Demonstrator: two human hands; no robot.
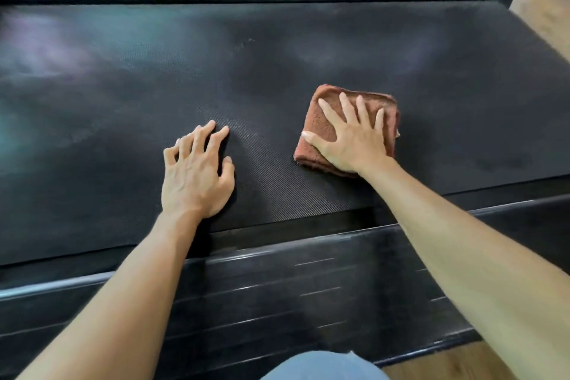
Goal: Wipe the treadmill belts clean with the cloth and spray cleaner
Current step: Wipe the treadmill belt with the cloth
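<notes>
Right hand (354,139): fingers spread flat, pressing folded brown cloth (324,129) onto treadmill belt (308,49).
Left hand (197,170): fingertips bent, resting on belt beside cloth, holding nothing.

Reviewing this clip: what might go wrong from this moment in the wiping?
The right hand presses flat on the folded cloth with no grip, so the cloth may bunch or slip out during a stroke. The left hand rests its fingertips on the belt, which might leave fresh marks. No spray bottle is in view, so wiping may go on dry.
</notes>
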